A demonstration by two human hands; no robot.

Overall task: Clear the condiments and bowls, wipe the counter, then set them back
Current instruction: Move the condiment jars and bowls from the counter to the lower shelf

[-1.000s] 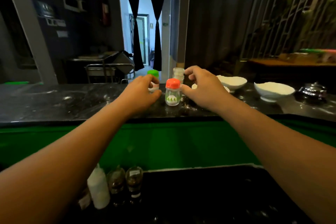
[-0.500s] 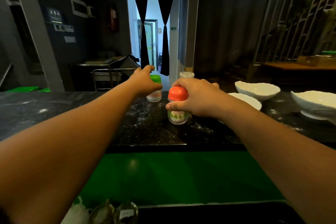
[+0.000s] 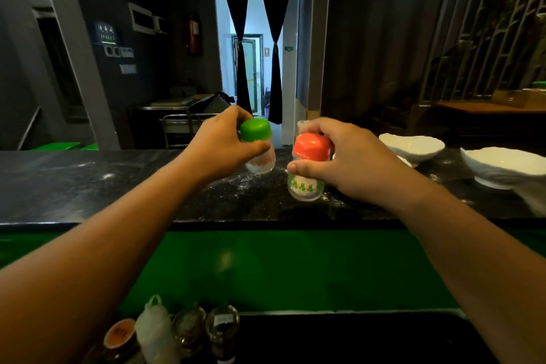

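My left hand (image 3: 221,146) grips a small glass shaker with a green cap (image 3: 256,130), lifted and tilted above the dark stone counter (image 3: 88,183). In my right hand (image 3: 345,162) is a second glass shaker with an orange-red cap (image 3: 311,146), also raised off the counter. A third clear jar (image 3: 302,126) shows partly behind my right fingers; I cannot tell whether that hand holds it too. Two white bowls (image 3: 412,146) (image 3: 502,167) stand on the counter to the right. White powder is scattered on the stone under the shakers.
Below the counter's green front panel (image 3: 266,269), a lower dark surface holds several bottles and jars (image 3: 189,331) at the near left. A metal trolley (image 3: 183,124) stands beyond the counter, before a curtained doorway. A wooden table (image 3: 484,106) is at the far right.
Both hands have closed around the shakers and lifted them off the counter. The green-capped shaker has come up into my left hand's grip and tilts.
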